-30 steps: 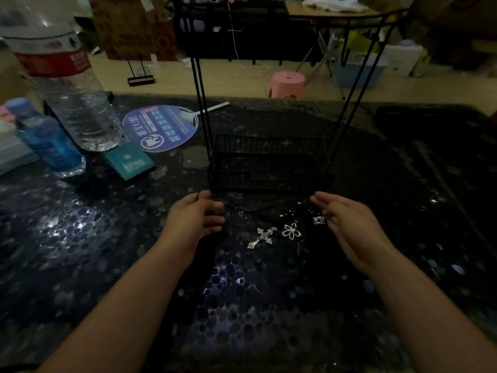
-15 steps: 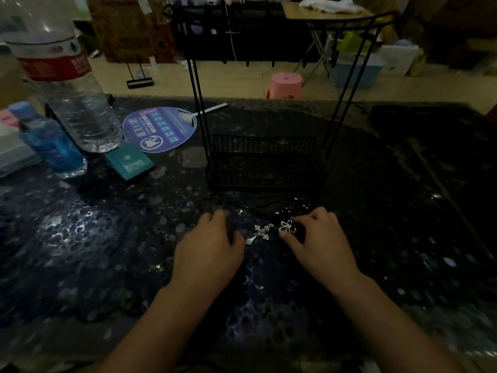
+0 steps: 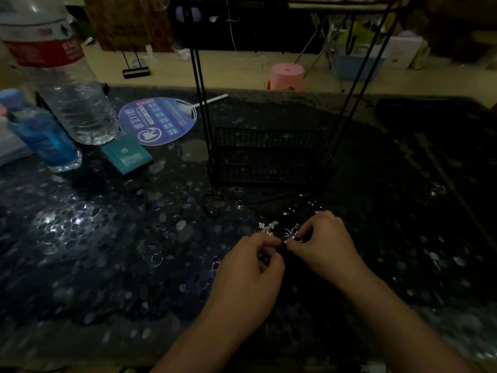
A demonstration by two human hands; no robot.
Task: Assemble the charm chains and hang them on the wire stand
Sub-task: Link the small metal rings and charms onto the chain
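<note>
- the surface (image 3: pixel 113 238) was dark and glossy, mottled with pale pebble-like spots, and a patch of glare sat on its left part.
- my left hand (image 3: pixel 248 275) had its fingers curled in, fingertips pinching something small i could not make out.
- my right hand (image 3: pixel 326 247) pinched the flower charm (image 3: pixel 291 231) at the fingertips, almost touching my left hand.
- the cross charm (image 3: pixel 269 227) lay on the surface just beyond my left fingers, with a thin dark cord (image 3: pixel 215 204) further off.
- the wire stand (image 3: pixel 269 154) stood upright behind the charms, its basket base on the surface.
- at the far left were a big clear bottle (image 3: pixel 64 84), a small blue bottle (image 3: pixel 45 138), a teal packet (image 3: pixel 126 154) and a round blue fan (image 3: pixel 158 119).
- beyond the surface, the room had a pale floor, a pink stool (image 3: pixel 286 75) and a blue bin (image 3: pixel 355 65).
</note>
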